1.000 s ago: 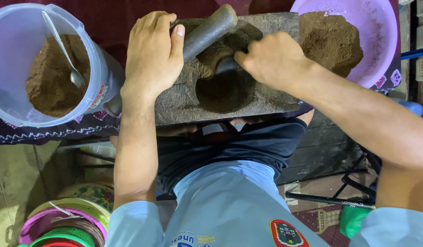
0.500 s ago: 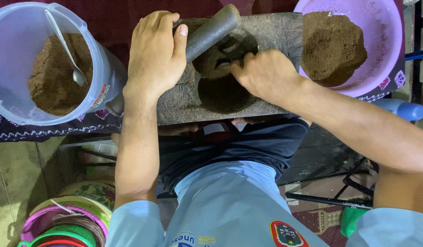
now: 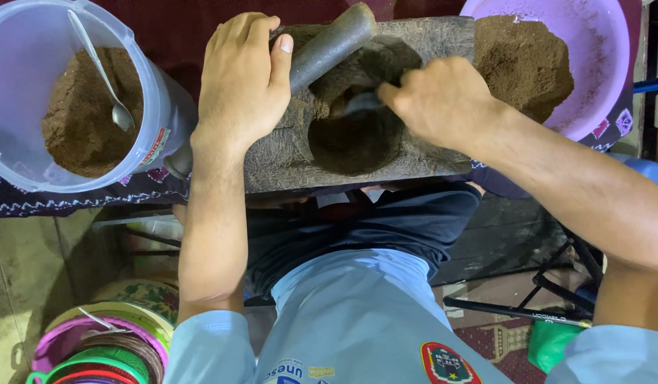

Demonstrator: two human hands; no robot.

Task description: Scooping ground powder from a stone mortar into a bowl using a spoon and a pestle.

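A grey stone block point(image 3: 414, 158) with a round hollow point(image 3: 350, 142) sits in front of me, dark brown powder in the hollow. My left hand point(image 3: 243, 78) lies over a grey cylindrical pestle point(image 3: 332, 44) that rests slanted across the block, fingers wrapped on it. My right hand point(image 3: 443, 99) is closed on a small metal spoon point(image 3: 359, 104), blurred, with its tip at the hollow's upper rim.
A clear plastic tub point(image 3: 162, 107) at the left holds brown powder and a metal spoon point(image 3: 105, 78). A purple bowl point(image 3: 599, 57) at the right holds a heap of brown powder. Coloured bowls point(image 3: 94, 348) are stacked on the floor at lower left.
My right hand has shifted a little around the hollow with the spoon, ending slightly to the right. My left hand has stayed on the pestle.
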